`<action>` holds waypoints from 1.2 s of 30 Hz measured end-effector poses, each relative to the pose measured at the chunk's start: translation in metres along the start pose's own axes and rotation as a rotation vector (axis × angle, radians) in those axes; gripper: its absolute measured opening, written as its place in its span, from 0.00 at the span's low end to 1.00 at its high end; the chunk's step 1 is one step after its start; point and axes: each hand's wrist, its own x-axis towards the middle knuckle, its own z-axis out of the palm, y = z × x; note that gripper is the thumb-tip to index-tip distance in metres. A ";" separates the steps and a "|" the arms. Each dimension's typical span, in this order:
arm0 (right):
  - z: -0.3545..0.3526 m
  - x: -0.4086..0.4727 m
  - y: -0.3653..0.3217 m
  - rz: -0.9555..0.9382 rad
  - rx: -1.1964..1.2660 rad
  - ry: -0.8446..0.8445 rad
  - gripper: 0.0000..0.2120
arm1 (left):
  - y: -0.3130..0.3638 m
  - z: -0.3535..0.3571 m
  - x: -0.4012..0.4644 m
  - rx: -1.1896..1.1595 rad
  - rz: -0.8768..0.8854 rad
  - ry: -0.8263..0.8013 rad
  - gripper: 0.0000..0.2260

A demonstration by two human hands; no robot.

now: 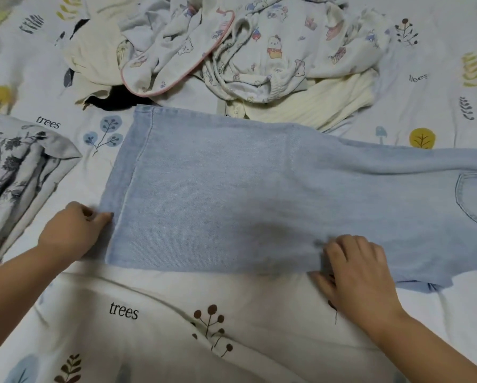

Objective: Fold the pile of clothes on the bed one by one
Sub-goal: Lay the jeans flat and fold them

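Note:
Light blue jeans [231,189] lie flat across the bed, legs stacked, hem at the left and a back pocket at the right edge of view. My left hand [71,230] pinches the hem's near corner with curled fingers. My right hand [356,269] grips the near edge of the jeans around the middle, fingers curled onto the denim. Behind the jeans is the pile of clothes [259,45]: cartoon-print pyjamas, cream garments and something black.
The bedsheet [176,313] is white with tree and leaf prints. A grey floral cloth [19,172] lies bunched at the left, close to my left hand. A cream ribbed garment [328,106] touches the jeans' far edge.

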 end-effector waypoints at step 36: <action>0.002 0.161 0.013 0.120 0.078 -0.404 0.10 | 0.111 0.020 0.044 0.219 0.749 0.013 0.20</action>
